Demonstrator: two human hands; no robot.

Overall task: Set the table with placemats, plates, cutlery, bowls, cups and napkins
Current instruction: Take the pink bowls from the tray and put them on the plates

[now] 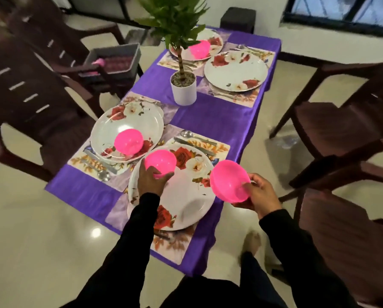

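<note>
A purple-clothed table [217, 121] carries floral placemats, each with a white rose-patterned plate and cutlery. My left hand [151, 178] grips a pink bowl [161, 160] over the nearest plate [181, 203]. My right hand [260, 194] holds a second pink bowl [228, 182], tilted, in the air beyond the table's right edge. Another pink bowl [128, 142] sits on the left plate [123, 127], and one more pink bowl [199, 48] sits on the far plate [215, 42]. The far right plate [235, 71] has nothing on it.
A potted plant in a white pot [183, 90] stands mid-table. Dark wooden chairs [332, 130] surround the table; the left one holds a grey crate [114, 61] with pink items. My bare foot [250, 243] is on the glossy floor.
</note>
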